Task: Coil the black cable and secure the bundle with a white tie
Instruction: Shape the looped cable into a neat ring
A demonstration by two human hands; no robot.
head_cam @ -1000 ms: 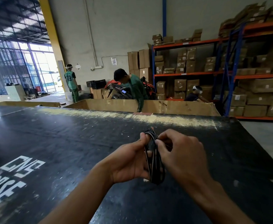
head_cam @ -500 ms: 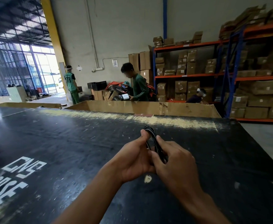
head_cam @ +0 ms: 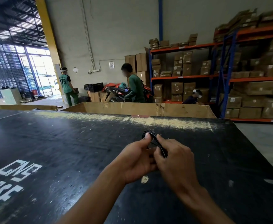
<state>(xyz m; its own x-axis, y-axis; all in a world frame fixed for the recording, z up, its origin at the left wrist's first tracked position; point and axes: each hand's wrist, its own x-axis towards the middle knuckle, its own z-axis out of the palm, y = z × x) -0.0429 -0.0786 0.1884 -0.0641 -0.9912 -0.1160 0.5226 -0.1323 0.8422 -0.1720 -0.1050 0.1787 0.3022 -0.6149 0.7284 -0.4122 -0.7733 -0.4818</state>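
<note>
Your left hand (head_cam: 135,160) grips one coiled cable (head_cam: 160,147), thumb pressed on its top loop; your right hand (head_cam: 176,160) pinches its strands, both over the worktop (head_cam: 67,143).

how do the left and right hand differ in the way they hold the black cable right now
The left hand has its thumb raised against the top loop of the black cable; the right hand pinches the strands lower down, forefinger lying along them. The left hand sits left of the bundle, the right hand to its right. Both grip the same bundle.
</note>
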